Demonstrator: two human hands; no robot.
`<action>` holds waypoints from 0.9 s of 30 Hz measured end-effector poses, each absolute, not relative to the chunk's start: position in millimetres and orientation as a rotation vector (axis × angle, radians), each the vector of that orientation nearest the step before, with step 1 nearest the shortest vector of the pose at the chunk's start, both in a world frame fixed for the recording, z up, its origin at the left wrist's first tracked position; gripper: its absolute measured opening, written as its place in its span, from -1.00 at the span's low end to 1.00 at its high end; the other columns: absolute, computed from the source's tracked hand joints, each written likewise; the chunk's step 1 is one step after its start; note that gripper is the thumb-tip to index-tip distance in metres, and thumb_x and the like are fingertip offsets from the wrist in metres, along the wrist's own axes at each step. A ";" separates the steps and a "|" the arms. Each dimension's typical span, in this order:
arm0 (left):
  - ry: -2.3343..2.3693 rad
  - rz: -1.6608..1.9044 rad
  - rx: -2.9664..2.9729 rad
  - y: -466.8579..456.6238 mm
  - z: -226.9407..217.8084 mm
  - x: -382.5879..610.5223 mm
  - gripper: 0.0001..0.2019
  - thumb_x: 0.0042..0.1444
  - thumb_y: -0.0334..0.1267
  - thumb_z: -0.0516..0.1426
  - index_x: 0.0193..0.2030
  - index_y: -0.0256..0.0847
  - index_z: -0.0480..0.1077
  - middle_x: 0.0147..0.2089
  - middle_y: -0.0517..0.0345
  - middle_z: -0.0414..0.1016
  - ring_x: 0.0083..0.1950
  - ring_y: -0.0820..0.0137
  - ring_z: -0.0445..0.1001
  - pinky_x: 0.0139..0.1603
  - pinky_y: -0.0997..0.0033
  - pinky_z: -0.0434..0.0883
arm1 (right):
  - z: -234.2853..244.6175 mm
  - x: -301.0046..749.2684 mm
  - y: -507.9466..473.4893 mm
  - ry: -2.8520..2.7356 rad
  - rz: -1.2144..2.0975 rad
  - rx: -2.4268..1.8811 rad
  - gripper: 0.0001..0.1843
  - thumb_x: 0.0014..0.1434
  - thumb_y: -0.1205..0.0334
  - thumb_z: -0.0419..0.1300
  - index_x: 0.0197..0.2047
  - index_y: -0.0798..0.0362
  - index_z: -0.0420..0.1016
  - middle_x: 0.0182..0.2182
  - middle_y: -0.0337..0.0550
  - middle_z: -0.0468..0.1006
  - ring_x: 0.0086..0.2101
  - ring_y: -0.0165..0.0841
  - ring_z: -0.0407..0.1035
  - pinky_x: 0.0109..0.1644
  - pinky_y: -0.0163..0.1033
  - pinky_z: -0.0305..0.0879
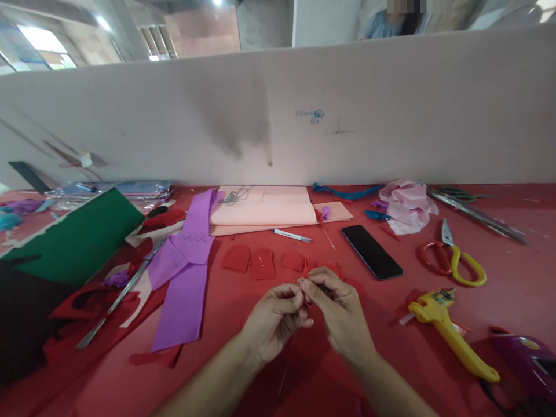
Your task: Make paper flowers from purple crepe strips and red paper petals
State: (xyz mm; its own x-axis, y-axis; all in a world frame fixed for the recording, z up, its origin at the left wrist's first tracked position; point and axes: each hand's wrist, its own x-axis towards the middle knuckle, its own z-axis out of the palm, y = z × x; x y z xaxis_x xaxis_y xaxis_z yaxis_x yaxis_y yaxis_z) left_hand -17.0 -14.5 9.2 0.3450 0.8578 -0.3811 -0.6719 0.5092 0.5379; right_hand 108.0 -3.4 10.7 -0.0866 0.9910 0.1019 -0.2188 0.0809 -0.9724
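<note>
My left hand and my right hand meet in front of me, each closed in a pinch with the fingertips touching. A small red felt piece shows just above the fingertips, mostly hidden by them. From below the fingers a thin pale thread hangs toward the table. Beyond my hands, several cut red felt shapes lie flat: a rounded one, a squarish one with a small pale mark, and a smaller rounded one.
Purple felt, long tweezers and a green sheet lie left. At right are a phone, scissors and a yellow glue gun. A pen lies before peach sheets. A white partition stands behind.
</note>
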 end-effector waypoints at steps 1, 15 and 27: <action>0.679 1.013 0.318 -14.6 8.8 -17.5 -0.78 -0.22 -0.36 0.42 -0.49 -0.38 0.47 -0.53 0.24 0.42 -0.61 0.62 0.36 -0.54 0.60 0.43 | 11.1 108.0 -3.3 -1.158 1.313 -0.929 -0.86 0.13 0.23 0.29 -0.47 -0.02 0.55 -0.44 -0.29 0.37 -0.41 -0.46 0.30 -0.33 -0.34 0.26; 0.693 1.025 0.368 -15.6 7.0 -16.3 -0.79 -0.21 -0.35 0.41 -0.47 -0.37 0.50 -0.50 0.19 0.45 -0.60 0.61 0.37 -0.52 0.58 0.42 | 16.2 108.5 -1.2 -1.128 1.382 -0.961 -0.80 0.09 0.19 0.32 -0.53 0.03 0.52 -0.49 -0.30 0.34 -0.47 -0.48 0.28 -0.42 -0.37 0.26; 0.725 1.050 0.398 -13.4 -1.2 -16.7 -0.82 -0.17 -0.36 0.39 -0.47 -0.35 0.49 -0.46 0.17 0.44 -0.47 0.55 0.40 -0.36 0.49 0.40 | 14.1 110.6 2.3 -1.103 1.427 -0.942 -0.76 0.01 0.16 0.37 -0.60 0.03 0.51 -0.55 -0.30 0.36 -0.49 -0.44 0.30 -0.39 -0.30 0.28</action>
State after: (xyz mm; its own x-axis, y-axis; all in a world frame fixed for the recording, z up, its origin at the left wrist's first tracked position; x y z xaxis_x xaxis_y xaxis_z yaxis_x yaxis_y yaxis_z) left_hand -16.7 -13.4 -1.2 0.3001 0.8881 -0.3481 -0.6404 0.4580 0.6166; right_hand 110.6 2.3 14.1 -0.1378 0.9904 0.0146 -0.2636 -0.0224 -0.9644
